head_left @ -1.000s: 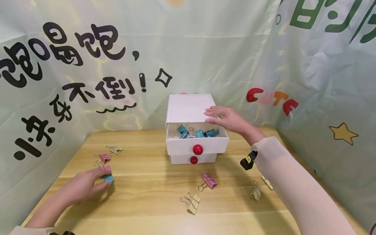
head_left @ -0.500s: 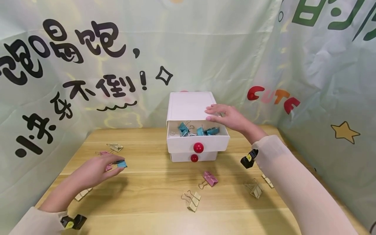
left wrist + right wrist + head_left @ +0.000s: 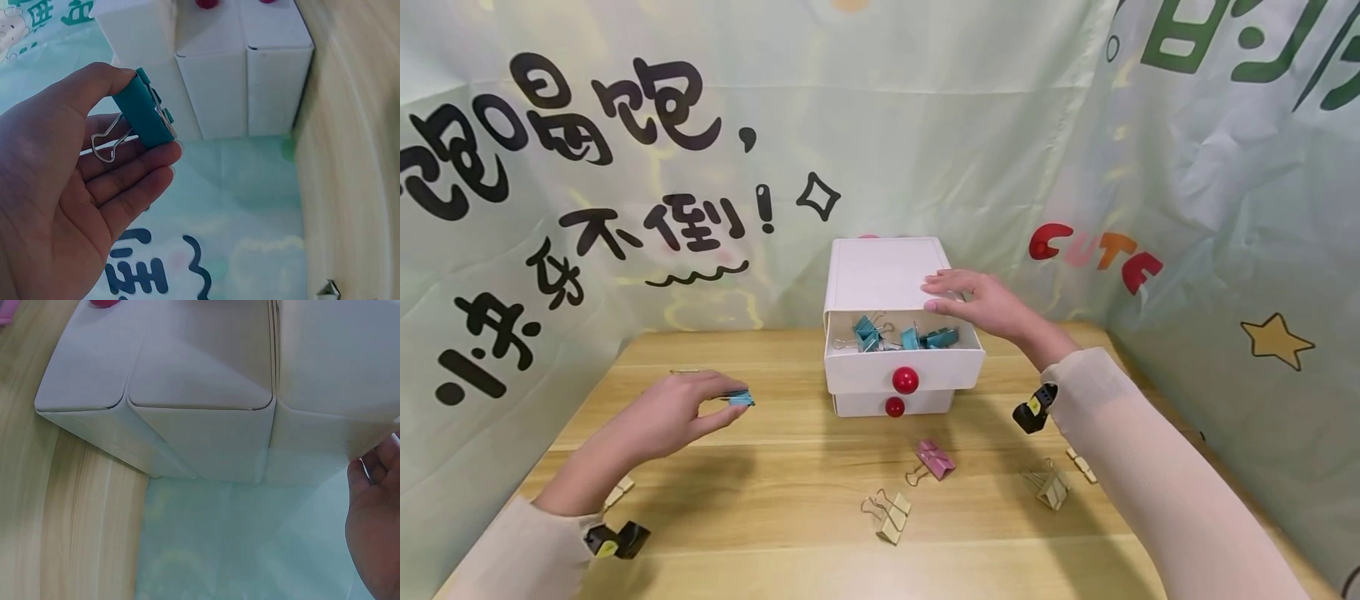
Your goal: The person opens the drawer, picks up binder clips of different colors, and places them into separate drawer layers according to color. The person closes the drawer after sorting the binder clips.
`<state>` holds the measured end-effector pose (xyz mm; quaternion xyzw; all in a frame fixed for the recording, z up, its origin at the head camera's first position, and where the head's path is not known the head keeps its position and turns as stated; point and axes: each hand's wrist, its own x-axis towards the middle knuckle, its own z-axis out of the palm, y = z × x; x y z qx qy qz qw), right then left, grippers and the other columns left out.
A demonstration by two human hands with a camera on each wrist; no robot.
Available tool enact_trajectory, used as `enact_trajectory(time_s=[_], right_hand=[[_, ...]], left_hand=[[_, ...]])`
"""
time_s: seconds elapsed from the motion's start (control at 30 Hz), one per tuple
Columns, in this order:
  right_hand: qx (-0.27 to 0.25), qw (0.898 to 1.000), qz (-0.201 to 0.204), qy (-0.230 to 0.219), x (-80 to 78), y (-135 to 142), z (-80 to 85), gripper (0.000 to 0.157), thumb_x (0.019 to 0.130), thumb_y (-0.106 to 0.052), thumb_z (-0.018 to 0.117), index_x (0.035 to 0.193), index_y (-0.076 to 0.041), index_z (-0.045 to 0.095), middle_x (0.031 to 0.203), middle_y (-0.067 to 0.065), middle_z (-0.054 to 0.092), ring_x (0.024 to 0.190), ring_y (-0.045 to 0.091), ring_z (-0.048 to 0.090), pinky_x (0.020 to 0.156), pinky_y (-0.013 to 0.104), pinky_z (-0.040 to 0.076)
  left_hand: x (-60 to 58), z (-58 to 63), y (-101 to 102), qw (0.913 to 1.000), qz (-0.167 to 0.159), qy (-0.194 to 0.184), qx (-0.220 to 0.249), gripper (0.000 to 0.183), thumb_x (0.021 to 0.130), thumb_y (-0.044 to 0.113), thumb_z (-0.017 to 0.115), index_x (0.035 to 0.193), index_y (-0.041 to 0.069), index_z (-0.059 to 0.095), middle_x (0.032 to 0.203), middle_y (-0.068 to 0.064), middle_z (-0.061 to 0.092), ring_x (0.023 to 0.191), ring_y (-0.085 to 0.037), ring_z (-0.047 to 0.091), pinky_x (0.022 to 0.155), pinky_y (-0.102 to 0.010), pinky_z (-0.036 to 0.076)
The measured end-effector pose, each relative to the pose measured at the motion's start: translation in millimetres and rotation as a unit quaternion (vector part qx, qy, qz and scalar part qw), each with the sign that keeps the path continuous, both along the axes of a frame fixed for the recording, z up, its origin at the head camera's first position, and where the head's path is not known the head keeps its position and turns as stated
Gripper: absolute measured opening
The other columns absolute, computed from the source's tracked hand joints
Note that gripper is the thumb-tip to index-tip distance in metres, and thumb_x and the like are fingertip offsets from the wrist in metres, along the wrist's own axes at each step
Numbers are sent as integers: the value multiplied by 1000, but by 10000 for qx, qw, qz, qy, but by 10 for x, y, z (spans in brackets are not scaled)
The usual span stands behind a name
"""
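My left hand (image 3: 670, 414) is held above the left part of the table. Between thumb and fingertips it pinches a blue binder clip (image 3: 741, 398), whose wire handles (image 3: 106, 147) point back toward the palm in the left wrist view. A white drawer box (image 3: 886, 273) stands at the back middle. Its upper drawer (image 3: 861, 371) is pulled out, and several blue binder clips (image 3: 940, 338) lie inside. My right hand (image 3: 985, 307) rests its fairly straight fingers on the box's top right edge. In the right wrist view only part of that hand (image 3: 378, 519) shows.
On the table (image 3: 790, 500) lie a pink binder clip (image 3: 936, 459), a cream clip (image 3: 892, 518) and another cream clip (image 3: 1052, 490) to the right. One more cream clip (image 3: 619, 490) shows behind my left forearm. Printed cloth (image 3: 760, 117) hangs behind.
My left hand has lifted the blue binder clip from the left side of the table and moved it right and away from me. The right hand stays on the box.
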<state>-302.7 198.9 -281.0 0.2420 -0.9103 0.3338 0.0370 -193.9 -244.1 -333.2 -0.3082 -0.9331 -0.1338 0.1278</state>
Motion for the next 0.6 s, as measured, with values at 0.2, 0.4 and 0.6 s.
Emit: enact_trajectory(time_s=[0.2,0.4,0.6], right_hand=[[0,10000,-12,-1,1,3,3,59,86,-57,67,133,-22,63,145,-3,50,142,19,31,111,59,25],[-6,10000,-43,-59,7,3,-2,60,85,-58,67,133,-22,63,145,-4,50,142,19,30,111,60,25],[-10,10000,-52,-50,7,0,-4,59,86,-57,67,134,-23,63,145,-3,50,142,19,30,111,61,25]], left_hand=[[-34,122,134,9997,-219,97,53,32,97,37,61,118,15,70,114,1,68,104,-25,66,85,-48,54],[-67,256,287,9992,-372,85,108,31,98,37,60,119,16,70,117,2,67,103,-23,66,84,-45,54],[-112,387,423,9981,-488,250,264,33,96,38,63,120,16,69,118,2,67,110,-25,63,89,-47,52]])
